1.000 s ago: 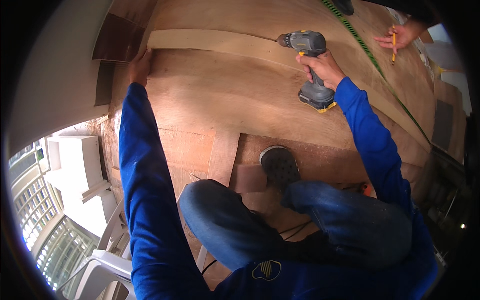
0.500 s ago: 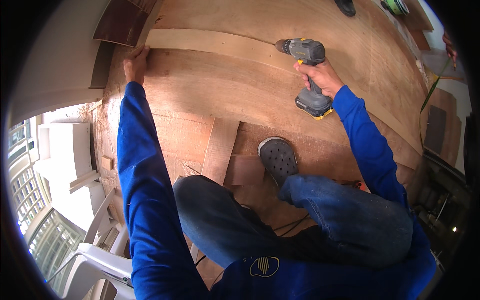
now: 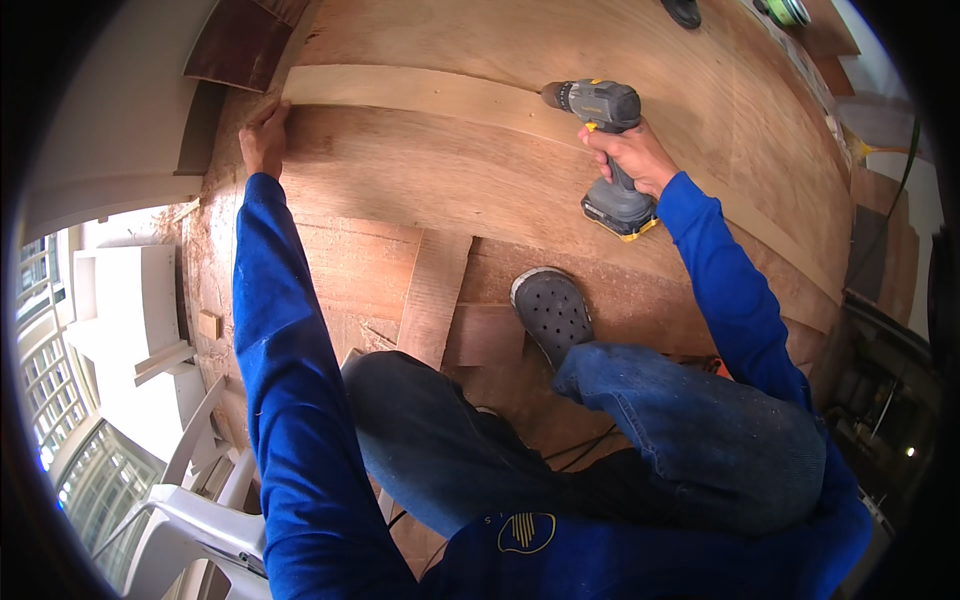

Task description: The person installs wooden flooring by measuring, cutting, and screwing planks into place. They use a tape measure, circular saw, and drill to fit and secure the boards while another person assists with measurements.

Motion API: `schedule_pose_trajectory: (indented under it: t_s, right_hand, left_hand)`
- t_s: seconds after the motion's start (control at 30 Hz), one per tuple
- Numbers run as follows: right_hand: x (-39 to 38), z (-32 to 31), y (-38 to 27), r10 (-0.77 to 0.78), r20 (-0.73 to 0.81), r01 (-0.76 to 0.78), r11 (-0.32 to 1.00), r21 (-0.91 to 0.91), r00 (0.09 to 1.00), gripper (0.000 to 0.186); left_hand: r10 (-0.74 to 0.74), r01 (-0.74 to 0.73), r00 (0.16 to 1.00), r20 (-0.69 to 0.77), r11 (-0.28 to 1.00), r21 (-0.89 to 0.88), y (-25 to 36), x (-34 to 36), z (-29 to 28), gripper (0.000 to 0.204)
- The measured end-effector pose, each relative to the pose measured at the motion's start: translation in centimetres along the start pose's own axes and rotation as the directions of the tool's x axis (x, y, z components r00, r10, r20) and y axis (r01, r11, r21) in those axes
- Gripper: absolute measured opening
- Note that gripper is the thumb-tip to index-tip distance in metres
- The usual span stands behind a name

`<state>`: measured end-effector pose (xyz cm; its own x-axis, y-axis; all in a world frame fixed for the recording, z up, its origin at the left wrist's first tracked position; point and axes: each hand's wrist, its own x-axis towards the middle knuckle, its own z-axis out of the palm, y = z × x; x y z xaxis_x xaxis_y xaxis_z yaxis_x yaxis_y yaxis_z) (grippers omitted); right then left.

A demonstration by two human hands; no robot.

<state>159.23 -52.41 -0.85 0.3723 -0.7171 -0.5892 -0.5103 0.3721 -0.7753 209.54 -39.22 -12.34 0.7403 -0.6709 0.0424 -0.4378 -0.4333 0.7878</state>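
Observation:
My right hand [image 3: 628,152] is closed round the grip of a grey and yellow cordless drill [image 3: 612,106]. The drill's tip points left at the upper edge of a long pale wooden strip [image 3: 420,88], which lies across a large plywood sheet [image 3: 430,160]. At the left end of the strip, my left hand [image 3: 263,138] has its fingers curled on the strip's edge.
Below are loose boards [image 3: 435,290], my grey clog [image 3: 550,308] and cables [image 3: 585,450]. Left stand white cabinets [image 3: 135,300] and a white plastic chair [image 3: 190,520]. Dark panels [image 3: 240,40] border the upper left. Another person's shoe [image 3: 682,12] and a green spool [image 3: 785,10] show top right.
The co-worker's hand with a pencil has gone out of view on the right. The green tape has moved off the plywood to the right. My drill has shifted slightly left and down.

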Motion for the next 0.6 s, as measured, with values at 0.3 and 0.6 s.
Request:
schedule_pose_trajectory:
  t_s: [0.3, 0.6]
  right_hand:
    - [0.0, -0.1, -0.1, -0.003, 0.011, 0.003, 1.000, -0.009, 1.000, 0.013]
    - [0.4, -0.2, -0.2, 0.013, 0.012, -0.013, 1.000, 0.011, 1.000, 0.014]
  left_hand:
    - [0.000, 0.000, 1.000, 0.017, 1.000, -0.028, -0.6, 0.2, -0.1, 0.041]
    - [-0.018, 0.021, 0.999, -0.050, 0.998, 0.061, -0.9, 1.2, 0.8, 0.041]
